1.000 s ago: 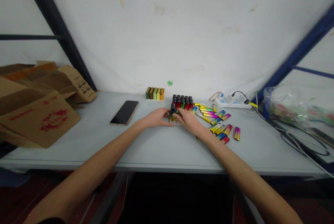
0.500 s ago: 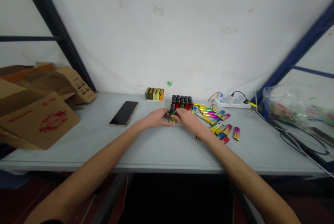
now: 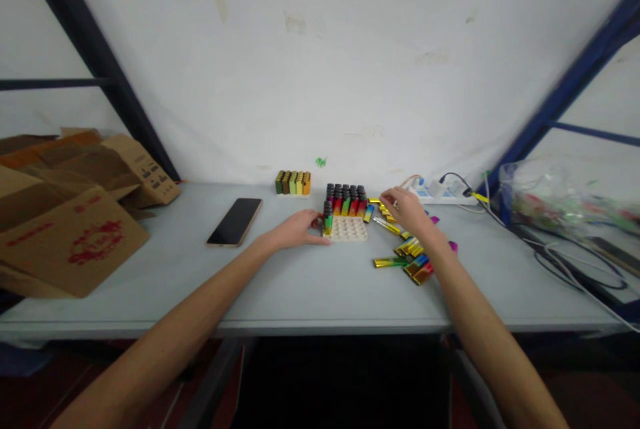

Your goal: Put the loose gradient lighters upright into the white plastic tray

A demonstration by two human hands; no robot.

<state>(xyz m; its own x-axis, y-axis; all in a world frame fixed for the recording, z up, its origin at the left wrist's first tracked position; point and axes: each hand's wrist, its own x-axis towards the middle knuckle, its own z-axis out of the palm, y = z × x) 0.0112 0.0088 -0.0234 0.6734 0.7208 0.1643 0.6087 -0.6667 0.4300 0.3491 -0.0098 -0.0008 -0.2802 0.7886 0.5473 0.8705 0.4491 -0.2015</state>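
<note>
A white tray (image 3: pixel 350 229) with round holes stands on the table, its near rows bare. Upright lighters (image 3: pixel 346 202) with black tops and red, green and purple bodies fill the far rows. A few more lighters (image 3: pixel 327 219) stand along its left side. My left hand (image 3: pixel 299 229) grips the tray's left end, thumb along the front corner and fingers beside those lighters. Over the loose, shiny lighters (image 3: pixel 409 247) on the right is my right hand (image 3: pixel 404 208), fingers bent and a little apart. Its palm and forearm cover part of that pile; nothing shows in its fingers.
Behind, near the wall, a block of green, brown and yellow lighters (image 3: pixel 293 182) stands upright. A phone (image 3: pixel 235 222) lies to the left, cardboard boxes (image 3: pixel 75 236) beyond it. A power strip (image 3: pixel 445 194) with cables and a clear plastic bag (image 3: pixel 565 196) are on the right.
My right hand has gone from the tray's left front to the loose lighters on the right, uncovering the bare tray holes. My left hand stays at the tray. The view has shifted slightly.
</note>
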